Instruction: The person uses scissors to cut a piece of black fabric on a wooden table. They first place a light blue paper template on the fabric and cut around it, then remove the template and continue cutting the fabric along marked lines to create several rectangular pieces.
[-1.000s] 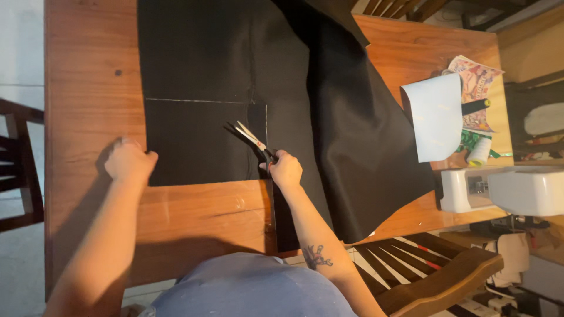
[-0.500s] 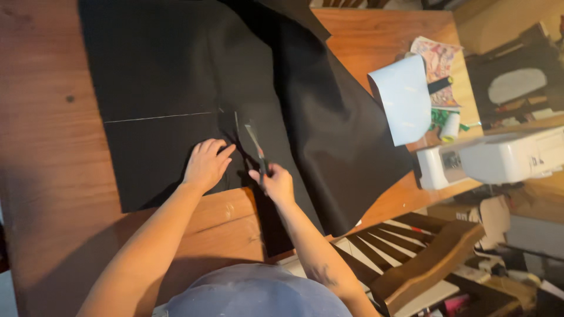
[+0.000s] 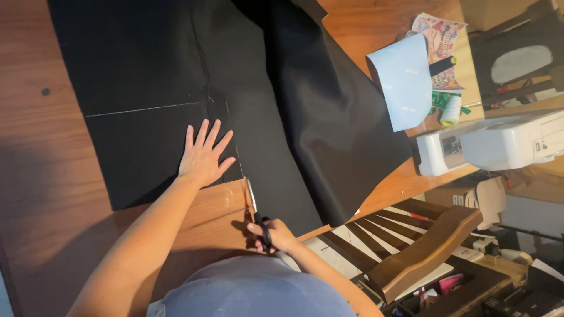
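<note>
A large piece of black fabric (image 3: pixel 176 70) lies spread on the wooden table (image 3: pixel 35 176), with a white chalk line across it. My left hand (image 3: pixel 202 155) lies flat, fingers spread, on the fabric near its lower edge. My right hand (image 3: pixel 273 235) grips a pair of black-handled scissors (image 3: pixel 257 214) at the near table edge. The blades point at the fabric's bottom edge, beside a cut line running up the cloth.
A wooden chair (image 3: pixel 411 246) stands at the lower right. A white sewing machine (image 3: pixel 499 141) sits on the right. A light blue sheet (image 3: pixel 402 82), a patterned paper (image 3: pixel 440 35) and thread spools (image 3: pixel 451 108) lie at the table's far right.
My right hand drew the scissors back toward me to the fabric's bottom edge. My left hand shifted right across the fabric and spread flat near the cut.
</note>
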